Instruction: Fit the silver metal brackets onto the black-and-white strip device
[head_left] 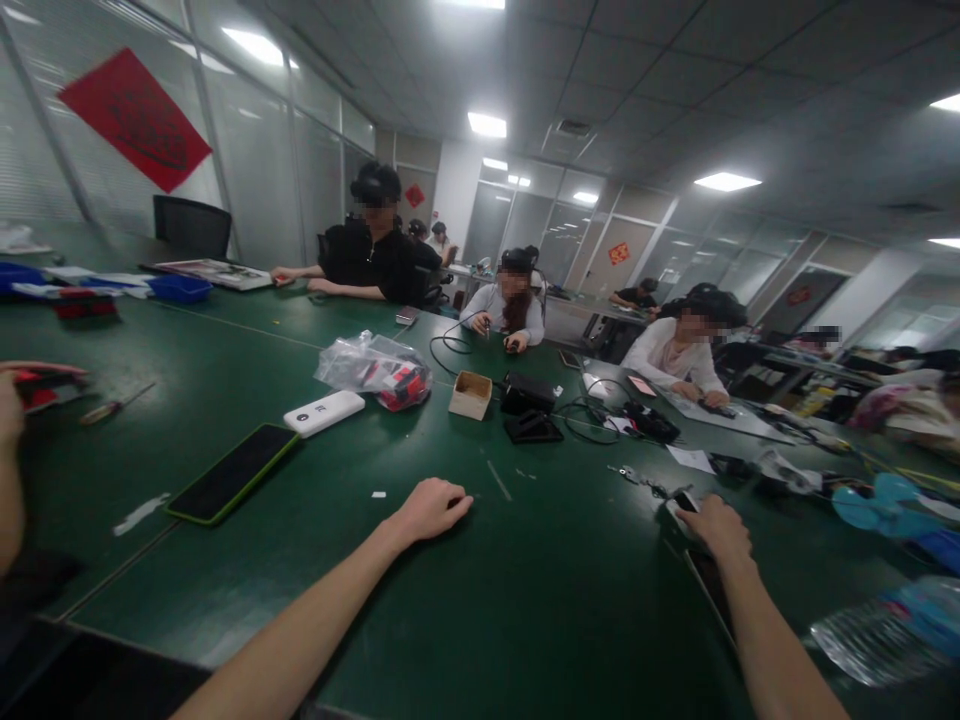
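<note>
My left hand rests on the green table with its fingers curled in, and nothing shows in it. On the right, my right hand grips a small white-and-dark object whose kind I cannot make out. A bunch of keys lies just beyond that object; whether they are joined is unclear. Partly hidden under my right wrist is a dark flat phone-like slab.
A green-edged phone, a white device, a plastic bag with red parts, a small open box and a black case lie ahead. At right are a bottle and blue fan blades. Several people sit around.
</note>
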